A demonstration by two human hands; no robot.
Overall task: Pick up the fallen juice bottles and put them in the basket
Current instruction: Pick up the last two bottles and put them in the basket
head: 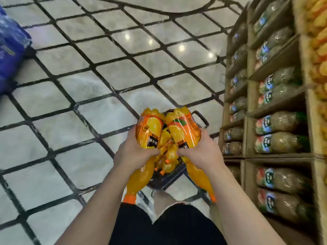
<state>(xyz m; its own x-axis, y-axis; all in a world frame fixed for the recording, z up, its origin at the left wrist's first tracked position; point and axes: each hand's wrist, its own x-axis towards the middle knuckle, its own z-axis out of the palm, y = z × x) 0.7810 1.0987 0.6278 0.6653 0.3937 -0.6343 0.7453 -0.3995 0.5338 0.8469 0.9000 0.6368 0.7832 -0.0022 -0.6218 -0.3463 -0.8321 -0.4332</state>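
Note:
My left hand [131,152] grips an orange juice bottle [149,129] around its middle, with the bottle's base pointing away and its orange cap toward me. My right hand [200,152] grips a second orange juice bottle [185,131] the same way. Both bottles hang side by side over a dark basket [201,119] standing on the floor below my hands. Several more orange juice bottles [168,156] lie inside the basket, mostly hidden by the two I hold.
Wooden shelves [276,106] full of lying drink bottles line the right side. A blue pack [10,50] sits on the tiled floor at the far left. My legs in dark shorts [164,225] are right behind the basket.

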